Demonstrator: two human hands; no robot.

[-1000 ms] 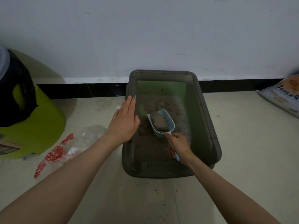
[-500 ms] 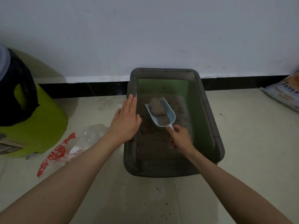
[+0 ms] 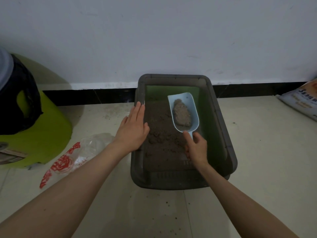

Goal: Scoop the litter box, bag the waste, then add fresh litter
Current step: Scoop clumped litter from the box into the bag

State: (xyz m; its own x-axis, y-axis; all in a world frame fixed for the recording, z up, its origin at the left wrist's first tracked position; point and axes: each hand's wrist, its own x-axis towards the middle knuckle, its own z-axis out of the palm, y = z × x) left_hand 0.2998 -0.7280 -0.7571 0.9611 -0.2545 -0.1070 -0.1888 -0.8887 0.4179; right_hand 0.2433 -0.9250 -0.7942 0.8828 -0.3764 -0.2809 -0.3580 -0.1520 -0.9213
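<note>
Your right hand [image 3: 196, 148] pinches the handle of the pale blue plastic scoop [image 3: 183, 112], its clump-loaded bowl pointing far over the dark grey litter box [image 3: 221, 127], while the clear red-printed plastic bag [image 3: 72, 156] lies left, nearer your flat, straight-fingered left hand [image 3: 133, 130].

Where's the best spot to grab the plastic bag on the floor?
Pinch the crumpled clear top of the plastic bag, coming from above with the left hand. It lies flat left of the litter box; that raised fold looks easiest for fingers to catch.
</note>
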